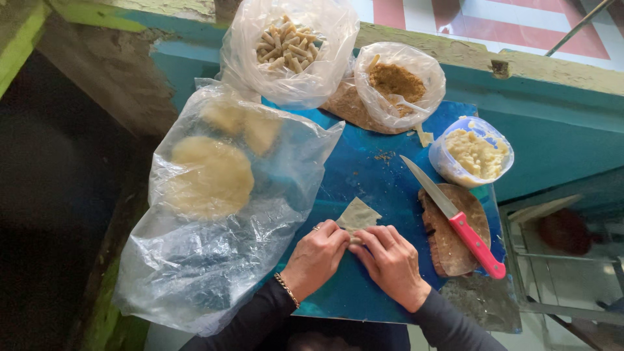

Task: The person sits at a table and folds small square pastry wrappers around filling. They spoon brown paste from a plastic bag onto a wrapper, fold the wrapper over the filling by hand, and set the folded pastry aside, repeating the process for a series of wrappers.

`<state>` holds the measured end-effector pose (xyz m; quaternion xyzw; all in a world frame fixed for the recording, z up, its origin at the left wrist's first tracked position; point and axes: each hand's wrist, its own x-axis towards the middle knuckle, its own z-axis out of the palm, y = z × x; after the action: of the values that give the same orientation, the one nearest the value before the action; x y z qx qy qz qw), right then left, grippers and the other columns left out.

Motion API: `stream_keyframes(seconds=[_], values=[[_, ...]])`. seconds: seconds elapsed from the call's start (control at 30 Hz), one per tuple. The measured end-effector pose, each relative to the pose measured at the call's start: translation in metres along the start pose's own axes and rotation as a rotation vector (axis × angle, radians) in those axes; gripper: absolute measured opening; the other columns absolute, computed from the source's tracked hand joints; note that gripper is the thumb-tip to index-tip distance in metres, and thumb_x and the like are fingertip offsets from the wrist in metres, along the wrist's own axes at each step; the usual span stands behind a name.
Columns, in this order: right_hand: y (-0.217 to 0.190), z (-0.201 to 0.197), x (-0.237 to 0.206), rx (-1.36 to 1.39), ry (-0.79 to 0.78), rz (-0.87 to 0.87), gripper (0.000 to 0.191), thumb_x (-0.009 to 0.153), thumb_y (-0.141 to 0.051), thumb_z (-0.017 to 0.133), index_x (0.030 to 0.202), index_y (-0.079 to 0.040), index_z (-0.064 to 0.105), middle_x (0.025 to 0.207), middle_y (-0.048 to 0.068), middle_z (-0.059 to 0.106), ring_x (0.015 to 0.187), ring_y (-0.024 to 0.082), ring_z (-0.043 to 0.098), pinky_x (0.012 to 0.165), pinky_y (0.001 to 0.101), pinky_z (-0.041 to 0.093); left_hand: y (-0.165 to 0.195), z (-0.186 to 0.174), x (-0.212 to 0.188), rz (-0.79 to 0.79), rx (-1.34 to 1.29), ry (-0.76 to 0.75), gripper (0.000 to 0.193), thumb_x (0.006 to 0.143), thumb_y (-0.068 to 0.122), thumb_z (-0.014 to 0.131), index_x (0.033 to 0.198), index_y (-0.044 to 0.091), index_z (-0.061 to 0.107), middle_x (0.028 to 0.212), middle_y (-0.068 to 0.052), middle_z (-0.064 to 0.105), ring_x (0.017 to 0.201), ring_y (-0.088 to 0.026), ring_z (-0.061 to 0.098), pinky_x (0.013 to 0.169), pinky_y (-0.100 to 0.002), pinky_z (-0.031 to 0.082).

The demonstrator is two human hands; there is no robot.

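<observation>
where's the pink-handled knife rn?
Head view, right side: the pink-handled knife lies diagonally across the brown board, below the tub of filling, right of the right hand.

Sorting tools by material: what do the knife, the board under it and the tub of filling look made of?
Knife: plain grey metal blade with a dull sheen; smooth pink handle, probably plastic. Board: brown, worn and rough-edged, likely wood, though the surface is too stained to be sure. Tub: clear, thin-walled plastic, since the pale filling shows through its side.
</observation>
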<state>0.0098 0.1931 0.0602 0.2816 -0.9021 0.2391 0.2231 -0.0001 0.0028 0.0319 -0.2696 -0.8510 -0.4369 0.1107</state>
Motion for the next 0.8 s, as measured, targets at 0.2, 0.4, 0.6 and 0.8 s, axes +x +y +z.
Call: stream_keyframes(seconds=[0.2,0.4,0.6,0.8], values=[[0.004,0.000,0.002,0.039,-0.069,0.031,0.015,0.083,-0.012,0.076,0.097,-0.009,0.070,0.095,0.005,0.070,0.083,0.027,0.066,0.070,0.0370,0.054,-0.001,0.000,-0.003,-0.034,-0.003,-0.015,0.008,0.089,0.010,0.068,0.091,0.003,0.064,0.092,-0.013,0.060,0.089,-0.034,0.063,0.078,-0.043,0.052],[0.006,-0.003,-0.004,0.150,-0.161,0.114,0.010,0.084,-0.015,0.076,0.092,-0.010,0.072,0.089,0.004,0.070,0.082,0.025,0.068,0.067,0.0360,0.054,0.004,-0.011,-0.002,-0.078,-0.011,-0.126,0.009,0.091,0.013,0.072,0.091,0.008,0.066,0.090,-0.010,0.060,0.088,-0.032,0.064,0.075,-0.043,0.051],[0.001,0.000,-0.004,0.132,-0.138,0.205,0.009,0.082,-0.017,0.078,0.087,-0.012,0.072,0.087,0.005,0.066,0.079,0.025,0.068,0.065,0.0361,0.054,0.006,-0.015,-0.006,0.057,-0.028,-0.051,0.012,0.086,0.013,0.072,0.096,0.008,0.066,0.091,-0.008,0.059,0.089,-0.030,0.063,0.074,-0.041,0.053],[-0.006,-0.003,-0.006,-0.066,0.001,0.076,0.020,0.083,-0.022,0.079,0.094,-0.008,0.071,0.094,0.008,0.065,0.082,0.027,0.065,0.068,0.0383,0.052,0.004,-0.005,-0.002,0.004,0.072,-0.070,0.010,0.092,0.018,0.073,0.092,0.009,0.068,0.090,-0.008,0.060,0.086,-0.028,0.065,0.071,-0.040,0.053]])
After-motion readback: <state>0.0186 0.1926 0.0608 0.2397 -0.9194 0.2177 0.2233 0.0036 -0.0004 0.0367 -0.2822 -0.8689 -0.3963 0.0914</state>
